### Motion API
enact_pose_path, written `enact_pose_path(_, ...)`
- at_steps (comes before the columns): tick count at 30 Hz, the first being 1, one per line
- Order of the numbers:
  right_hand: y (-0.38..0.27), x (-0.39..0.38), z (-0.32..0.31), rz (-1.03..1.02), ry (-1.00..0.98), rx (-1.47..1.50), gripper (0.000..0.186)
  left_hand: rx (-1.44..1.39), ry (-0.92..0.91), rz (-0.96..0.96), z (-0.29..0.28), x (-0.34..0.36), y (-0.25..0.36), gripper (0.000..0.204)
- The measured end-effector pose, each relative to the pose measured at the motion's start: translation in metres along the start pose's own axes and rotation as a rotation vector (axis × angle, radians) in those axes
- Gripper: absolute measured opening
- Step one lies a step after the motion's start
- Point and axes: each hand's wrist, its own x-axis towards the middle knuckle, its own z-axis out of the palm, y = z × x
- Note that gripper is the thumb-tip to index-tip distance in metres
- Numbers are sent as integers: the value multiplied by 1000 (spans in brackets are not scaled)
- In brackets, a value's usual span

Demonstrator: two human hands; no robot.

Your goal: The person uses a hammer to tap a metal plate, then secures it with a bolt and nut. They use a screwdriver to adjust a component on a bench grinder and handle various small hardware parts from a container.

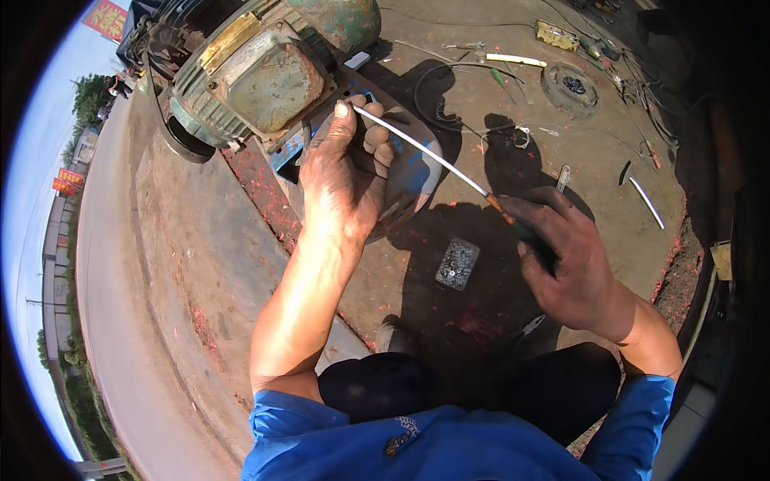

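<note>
A thin white tube or sleeve (429,155) runs slantwise between my two hands. Its upper end lies at the thumb and fingertips of my left hand (341,172), which is closed on it. At its lower end is a short copper-orange piece (500,209), and the fingers of my right hand (565,256) are curled around that. Something dark shows inside the right palm, too shaded to make out. Just behind my left hand stands an electric motor (269,80) with a ribbed, rusty green housing, mounted on a worn blue metal base (417,172).
On the ground below my hands sits a clear box of small metal nuts or washers (458,264). A wrench (564,178), a white tube piece (646,202) and a round metal part (570,89) lie to the right. Cables and tools spread at the far right; a road (120,264) passes on the left.
</note>
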Motion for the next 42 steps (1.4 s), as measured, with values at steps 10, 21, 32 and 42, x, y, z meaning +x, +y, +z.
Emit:
enact_pose_path(10,-40,20,7,-72,88,-462,38,-171,-18,-41,-2,25,-1,19)
enact_pose_path(21,-90,47,6,-195,-34,-940,35,-311,-57,-130,-15,39,-8,25)
enact_pose_path(32,-111,67,-12,658,18,125,38,-461,-311,-255,-10,26,-12,23)
enact_pose_path(42,-82,3,4,-179,202,-660,30,-422,-90,-124,-15,26,0,15)
